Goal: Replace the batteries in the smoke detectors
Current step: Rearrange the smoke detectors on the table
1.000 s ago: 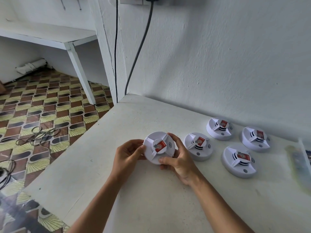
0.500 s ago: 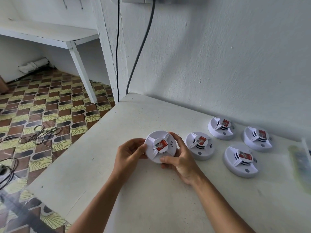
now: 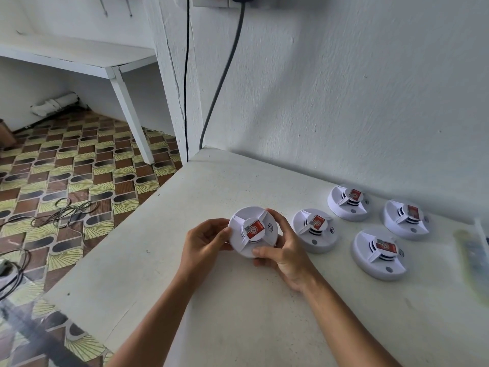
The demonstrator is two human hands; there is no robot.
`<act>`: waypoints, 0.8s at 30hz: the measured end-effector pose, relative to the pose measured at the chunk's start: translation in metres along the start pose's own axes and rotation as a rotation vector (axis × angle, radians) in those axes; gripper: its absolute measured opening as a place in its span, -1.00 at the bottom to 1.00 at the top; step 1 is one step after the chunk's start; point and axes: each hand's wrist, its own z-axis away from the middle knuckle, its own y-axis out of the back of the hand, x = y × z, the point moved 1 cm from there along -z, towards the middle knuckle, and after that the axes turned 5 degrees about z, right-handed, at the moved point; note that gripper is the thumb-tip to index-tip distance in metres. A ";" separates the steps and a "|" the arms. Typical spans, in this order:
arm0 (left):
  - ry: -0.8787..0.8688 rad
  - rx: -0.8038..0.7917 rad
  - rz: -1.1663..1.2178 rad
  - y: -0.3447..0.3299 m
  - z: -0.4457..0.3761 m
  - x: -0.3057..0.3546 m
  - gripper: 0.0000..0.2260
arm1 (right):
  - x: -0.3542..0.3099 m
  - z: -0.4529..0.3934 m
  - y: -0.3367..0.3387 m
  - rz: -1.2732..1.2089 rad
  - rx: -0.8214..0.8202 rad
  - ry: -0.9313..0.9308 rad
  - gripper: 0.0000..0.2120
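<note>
- I see the left hand [image 3: 205, 241] and right hand [image 3: 284, 256] curled round the rim of one white smoke detector [image 3: 252, 231], tilted up over the table [image 3: 238, 313].
- Four more detectors [image 3: 315, 230] lie to its right.
- A blurred packet [image 3: 469, 256] at the right edge, possibly batteries.

Blurred greenish object [image 3: 469, 260] at right edge, cut off, unidentifiable. Held smoke detector [image 3: 252, 231] underside and back rim hidden by both hands. Sticker print too small to read.
</note>
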 end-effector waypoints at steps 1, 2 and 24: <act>-0.001 0.000 -0.001 0.000 0.000 0.000 -0.75 | 0.000 0.000 0.000 0.000 0.000 0.000 -0.21; -0.004 0.000 -0.002 0.000 0.001 0.001 -0.75 | 0.001 0.001 0.000 -0.001 -0.003 0.001 -0.21; 0.002 -0.005 0.012 0.001 0.001 0.002 -0.86 | 0.003 -0.005 0.003 -0.283 -0.070 -0.067 -0.35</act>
